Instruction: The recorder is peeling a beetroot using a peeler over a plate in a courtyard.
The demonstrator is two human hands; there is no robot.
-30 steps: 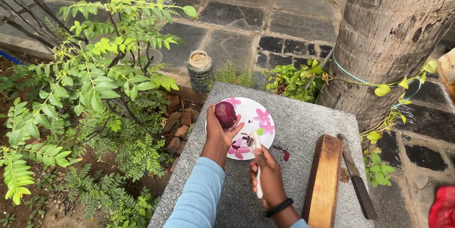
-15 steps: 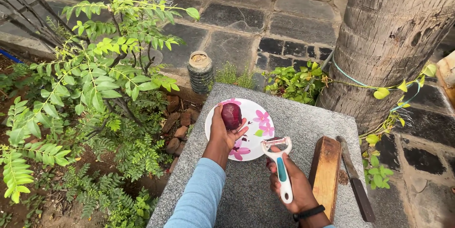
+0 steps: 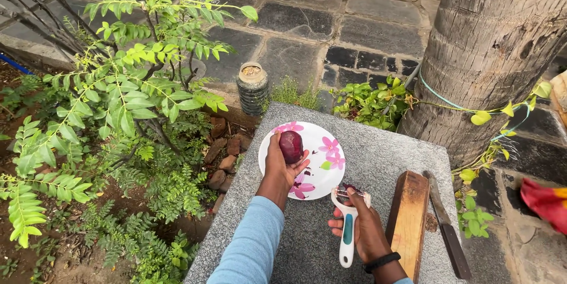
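Left hand, in a light blue sleeve, curls its fingers around a dark purple-red onion and holds it raised over the near-left part of a white plate with pink flowers; the onion rests between thumb and fingertips, its skin glossy. Just right of and nearer than that hand, the right hand grips a white peeler with a teal strip on its handle, fingers wrapped about the handle, blade end pointing away toward the plate's near rim. A scrap of purple peel clings at the peeler's blade. A black band sits on the right wrist. Beneath both hands lies a grey speckled stone slab. Just right of the right hand a wooden block stands on its edge, and beyond it, further right, a dark-handled knife lies on the slab. Ahead of the left hand, past the slab's far edge, sits a ribbed jar on the ground. Leafy shrubs fill the left side, and a palm trunk rises at the far right.
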